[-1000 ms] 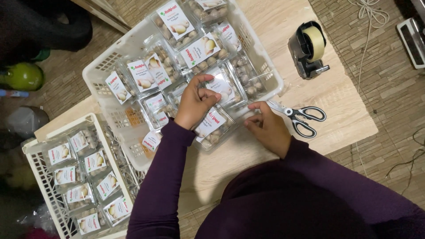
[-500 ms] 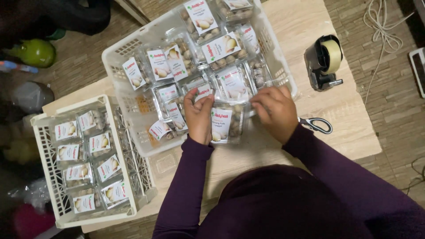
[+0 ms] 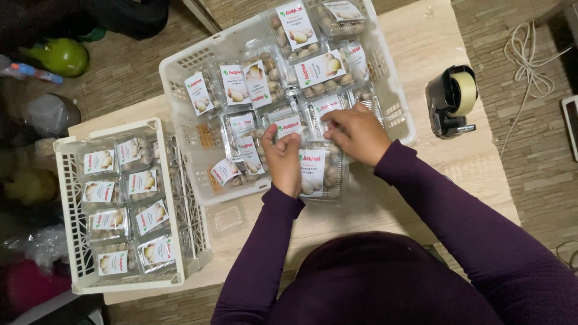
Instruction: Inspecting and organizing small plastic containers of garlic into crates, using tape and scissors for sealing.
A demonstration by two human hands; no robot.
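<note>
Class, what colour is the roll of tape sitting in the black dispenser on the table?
The roll of tape is pale yellowish-cream, seen in the head view, held in the black dispenser.

crates (image 3: 180, 78) – white | sleeves (image 3: 265, 253) – purple | tape dispenser (image 3: 442, 102) – black | table (image 3: 421, 42) – pale wood

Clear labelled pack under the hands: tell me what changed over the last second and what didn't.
The clear pack was turned from slanted to roughly square with the person and now sits by the big basket's near rim. Both hands kept hold: left hand on its left edge, right hand moved to its top edge, fingers curled there. The scissors, seen earlier, are now out of sight. Tape dispenser and small basket stayed put.
</note>
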